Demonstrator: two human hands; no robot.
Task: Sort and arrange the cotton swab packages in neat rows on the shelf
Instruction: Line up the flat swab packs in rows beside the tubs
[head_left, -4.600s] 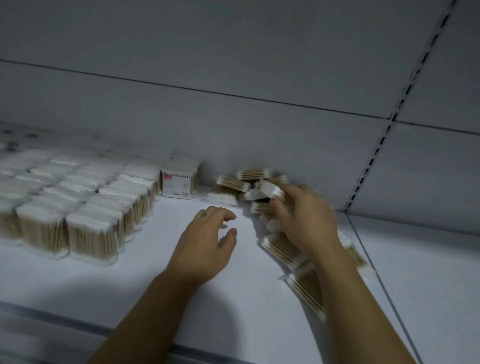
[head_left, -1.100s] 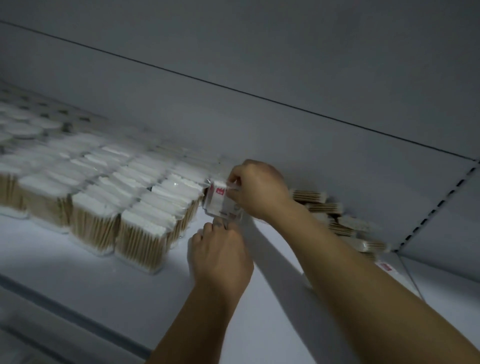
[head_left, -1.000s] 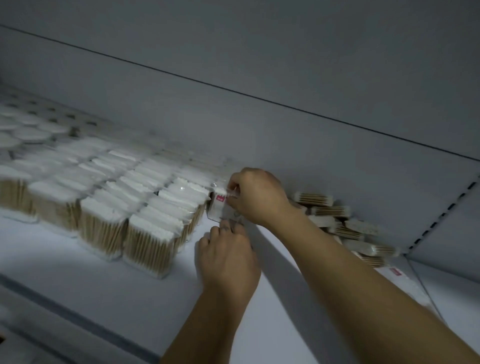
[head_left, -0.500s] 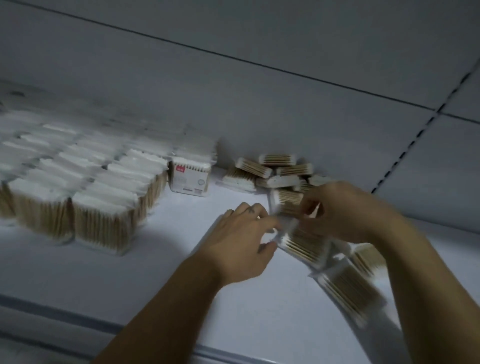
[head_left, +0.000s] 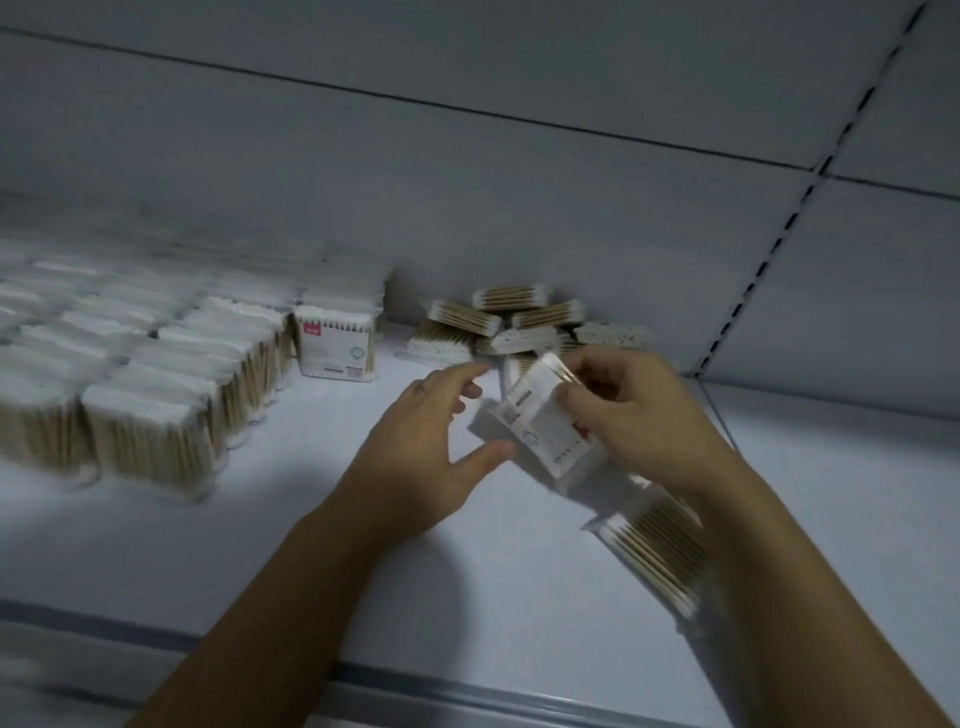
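Observation:
My right hand (head_left: 639, 415) grips a cotton swab package (head_left: 540, 421) with a white printed label, lifted and tilted above the shelf (head_left: 311, 545). My left hand (head_left: 431, 452) is spread beside it, thumb touching the package's lower left corner, fingers straight. Behind the hands lies a loose pile of swab packages (head_left: 519, 322) against the back wall. Another package (head_left: 654, 551) lies flat under my right forearm. Neat rows of upright packages (head_left: 156, 374) fill the left of the shelf, ending with one label-forward package (head_left: 337, 343).
The grey back wall (head_left: 467, 208) rises close behind the pile. A slotted upright (head_left: 753, 275) divides the shelving at right, with another shelf bay (head_left: 857, 467) beyond. The shelf's front edge strip (head_left: 467, 696) runs along the bottom.
Both hands left the label-forward package at the row's end and moved right to the pile. My right hand has lifted a labelled package there, and my left hand has come up to its corner.

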